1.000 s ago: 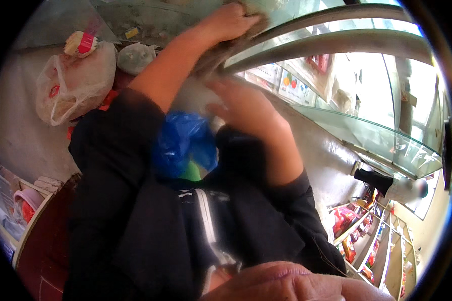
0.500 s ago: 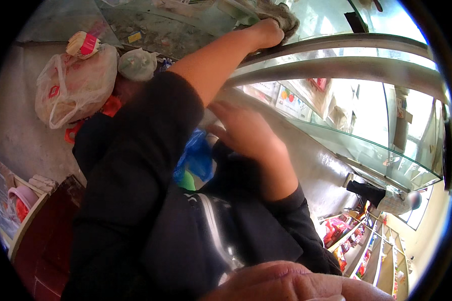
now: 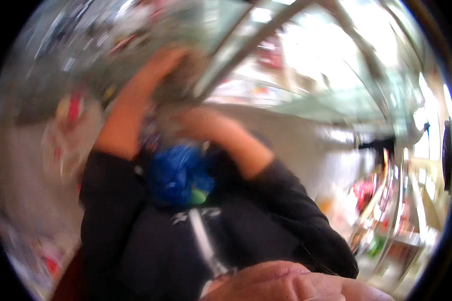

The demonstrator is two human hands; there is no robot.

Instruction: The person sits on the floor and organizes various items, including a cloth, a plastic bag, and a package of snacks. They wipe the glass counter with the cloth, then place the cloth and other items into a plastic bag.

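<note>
Motion blurs the whole view. My left hand (image 3: 172, 57) reaches up and forward at the glass counter, pressed on a grey-brown cloth (image 3: 190, 75) beside the metal frame edge (image 3: 246, 52). Its fingers are smeared, but the cloth stays against the palm side. Lower and nearer my body is my right hand (image 3: 201, 123), in front of the counter's side wall; its fingers are too blurred to read and nothing shows in it. Below the hands, against my dark jacket, sits a blue plastic bag (image 3: 176, 173) with a light green piece (image 3: 198, 196) at its lower edge.
A whitish plastic bag (image 3: 68, 150) stands at left, with a pale bundle with a red band (image 3: 73, 108) on top. Glass display shelves (image 3: 331, 103) run to the right. Beyond them are goods racks (image 3: 386, 210) and a blurred person in dark clothing (image 3: 379, 143).
My view has swung. My left hand and the cloth have shifted left and slightly down in the picture, and my right hand slightly left. More of the blue bag shows.
</note>
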